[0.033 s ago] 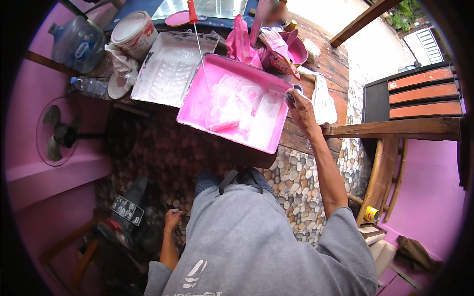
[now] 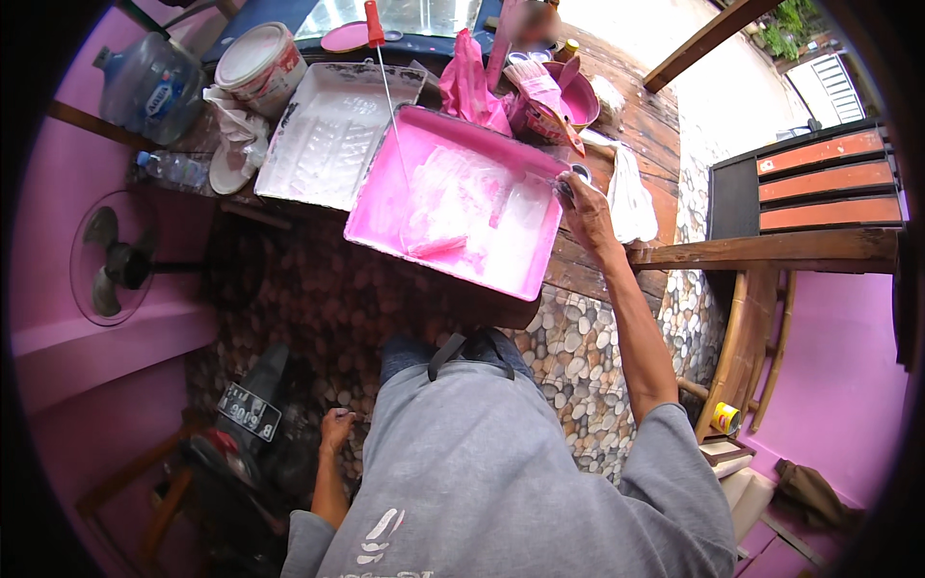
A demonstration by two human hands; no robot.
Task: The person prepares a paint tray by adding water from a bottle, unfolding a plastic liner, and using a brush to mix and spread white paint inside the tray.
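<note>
A pink paint tray (image 2: 385, 183), smeared with pink and whitish paint, lies tilted at the table's front edge. My right hand (image 2: 586, 212) is at its upper right corner, fingers bent closed around a small whitish bit that I cannot make out. Beside my right hand a white cloth (image 2: 631, 197) hangs on the wood. Across the pink tray leans a thin metal rod with a red handle (image 2: 375, 24). My left hand (image 2: 335, 429) hangs low beside my body, its fingers curled in and nothing visible in them.
A whitish paint tray (image 2: 328, 130) adjoins the pink one. Behind stand a paint bucket (image 2: 258, 63), a pink plastic bag (image 2: 472, 91) and a paintbrush (image 2: 540, 85). A fan (image 2: 116, 260) and a motorbike (image 2: 231, 443) are at left; a wooden beam (image 2: 771, 252) juts in at right.
</note>
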